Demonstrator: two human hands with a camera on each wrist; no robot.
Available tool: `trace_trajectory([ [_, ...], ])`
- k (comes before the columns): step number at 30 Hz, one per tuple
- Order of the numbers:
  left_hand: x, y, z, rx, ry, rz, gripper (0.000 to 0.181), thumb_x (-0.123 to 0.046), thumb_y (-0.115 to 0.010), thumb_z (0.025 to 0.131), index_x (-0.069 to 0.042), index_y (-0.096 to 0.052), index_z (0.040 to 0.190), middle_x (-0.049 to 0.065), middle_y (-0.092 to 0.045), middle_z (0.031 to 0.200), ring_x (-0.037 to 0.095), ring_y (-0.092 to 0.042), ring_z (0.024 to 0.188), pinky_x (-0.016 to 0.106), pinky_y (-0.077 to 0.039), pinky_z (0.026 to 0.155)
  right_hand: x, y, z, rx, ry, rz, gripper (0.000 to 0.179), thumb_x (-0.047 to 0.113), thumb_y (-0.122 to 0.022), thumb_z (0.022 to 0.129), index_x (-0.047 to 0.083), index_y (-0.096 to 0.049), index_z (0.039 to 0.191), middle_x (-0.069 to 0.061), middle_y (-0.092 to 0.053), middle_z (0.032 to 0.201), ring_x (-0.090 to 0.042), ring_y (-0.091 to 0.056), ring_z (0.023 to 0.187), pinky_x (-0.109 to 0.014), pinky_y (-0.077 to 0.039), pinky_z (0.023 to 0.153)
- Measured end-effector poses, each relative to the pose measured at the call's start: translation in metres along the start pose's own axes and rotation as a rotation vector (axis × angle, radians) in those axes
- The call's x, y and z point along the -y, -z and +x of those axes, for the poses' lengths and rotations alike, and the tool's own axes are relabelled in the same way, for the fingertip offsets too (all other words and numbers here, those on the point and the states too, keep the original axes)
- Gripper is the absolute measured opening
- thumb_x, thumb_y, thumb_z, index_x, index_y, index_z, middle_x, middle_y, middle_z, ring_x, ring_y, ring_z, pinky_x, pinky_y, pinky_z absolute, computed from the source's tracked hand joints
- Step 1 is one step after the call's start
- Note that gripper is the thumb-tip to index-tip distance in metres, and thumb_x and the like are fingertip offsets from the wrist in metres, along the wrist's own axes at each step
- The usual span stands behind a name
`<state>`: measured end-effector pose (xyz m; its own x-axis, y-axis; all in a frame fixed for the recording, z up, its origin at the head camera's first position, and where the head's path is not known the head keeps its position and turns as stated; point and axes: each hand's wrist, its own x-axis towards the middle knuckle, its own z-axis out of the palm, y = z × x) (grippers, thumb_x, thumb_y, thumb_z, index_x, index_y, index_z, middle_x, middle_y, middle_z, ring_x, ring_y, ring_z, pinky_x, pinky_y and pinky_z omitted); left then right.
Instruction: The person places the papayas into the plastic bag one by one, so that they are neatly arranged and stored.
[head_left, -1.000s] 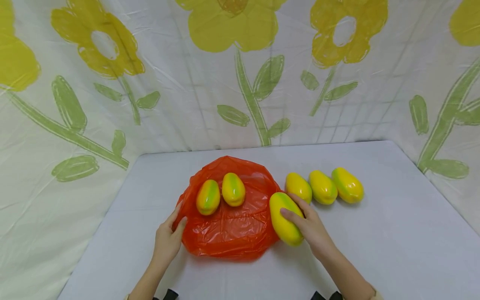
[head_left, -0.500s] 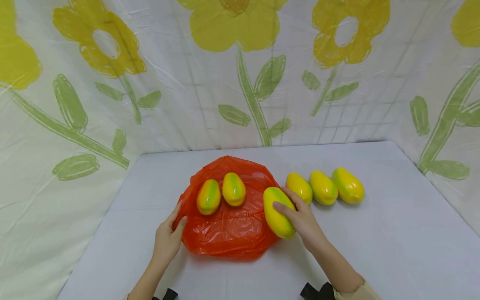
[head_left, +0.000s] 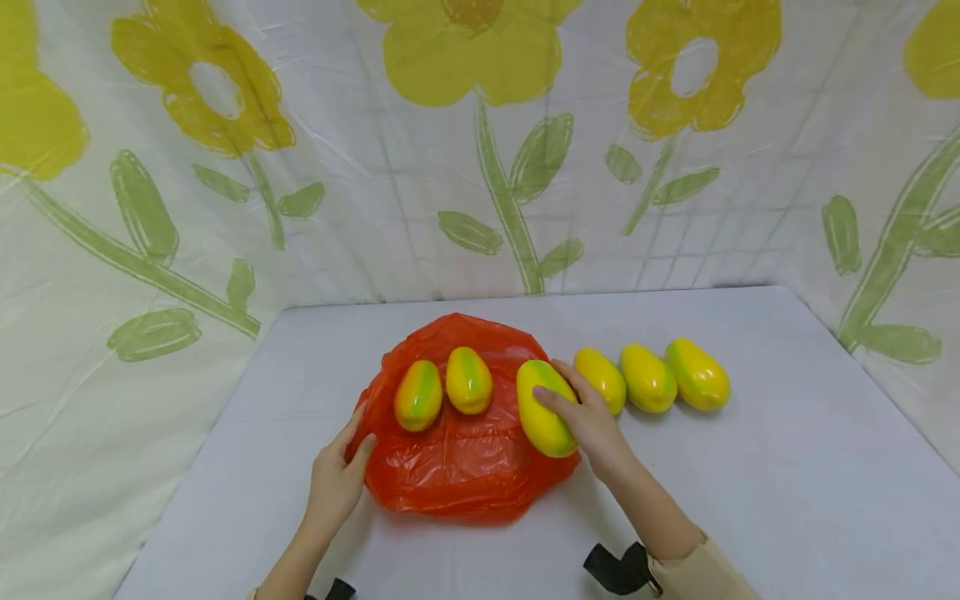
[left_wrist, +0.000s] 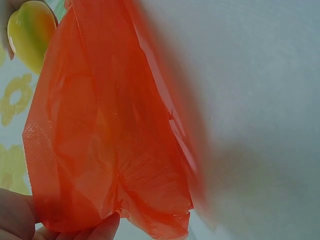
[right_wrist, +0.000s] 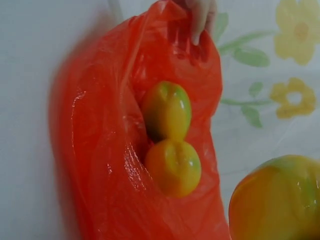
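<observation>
A red plastic bag (head_left: 457, 479) lies with its mouth spread wide on the table. My left hand (head_left: 336, 479) grips its left edge, the thumb on the inner side; in the left wrist view the fingers (left_wrist: 102, 230) bend around the bag's rim. Two glossy yellow-green papayas, a left one (head_left: 417, 397) and a right one (head_left: 468, 381), sit inside, touching in the right wrist view. My right hand (head_left: 594, 423) holds another papaya (head_left: 538, 417) over the bag's right side, thumb across its top. The right palm is hidden from the head view.
Three more papayas stand in a row right of the bag: a near one (head_left: 604, 383), a middle one (head_left: 647, 379) and a far-right one (head_left: 697, 375). The white table (head_left: 787, 483) meets a flower-printed cloth (head_left: 360, 208) at its back edge.
My right hand has carried its papaya left and slightly away from me, from the bag's right edge to over its opening. The left hand keeps its grip in place.
</observation>
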<state>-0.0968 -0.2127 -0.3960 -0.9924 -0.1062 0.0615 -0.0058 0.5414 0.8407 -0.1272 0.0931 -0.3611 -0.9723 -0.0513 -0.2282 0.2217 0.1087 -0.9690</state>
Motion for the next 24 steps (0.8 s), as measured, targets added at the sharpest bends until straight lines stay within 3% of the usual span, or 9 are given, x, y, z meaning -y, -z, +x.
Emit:
trace_trajectory([
  [10, -0.001, 0.002, -0.001, -0.008, -0.006, 0.010, 0.048, -0.003, -0.052, 0.099, 0.005, -0.040, 0.145, 0.026, -0.042, 0.144, 0.042, -0.039, 0.134, 0.047, -0.039, 0.103, 0.003, -0.008, 0.015, -0.005, -0.009, -0.028, 0.066, 0.032, -0.060, 0.095, 0.013, -0.032, 0.152, -0.013, -0.034, 0.151, -0.033, -0.037, 0.128, -0.055, -0.037, 0.107],
  [24, 0.000, 0.004, -0.002, -0.013, -0.021, 0.011, 0.047, -0.003, -0.052, 0.099, 0.004, -0.040, 0.145, 0.026, -0.042, 0.143, 0.042, -0.039, 0.133, 0.047, -0.039, 0.103, 0.003, -0.016, 0.030, -0.022, -0.006, -0.089, 0.068, 0.031, -0.060, 0.094, 0.011, -0.031, 0.152, -0.016, -0.031, 0.154, -0.035, -0.036, 0.131, -0.056, -0.036, 0.108],
])
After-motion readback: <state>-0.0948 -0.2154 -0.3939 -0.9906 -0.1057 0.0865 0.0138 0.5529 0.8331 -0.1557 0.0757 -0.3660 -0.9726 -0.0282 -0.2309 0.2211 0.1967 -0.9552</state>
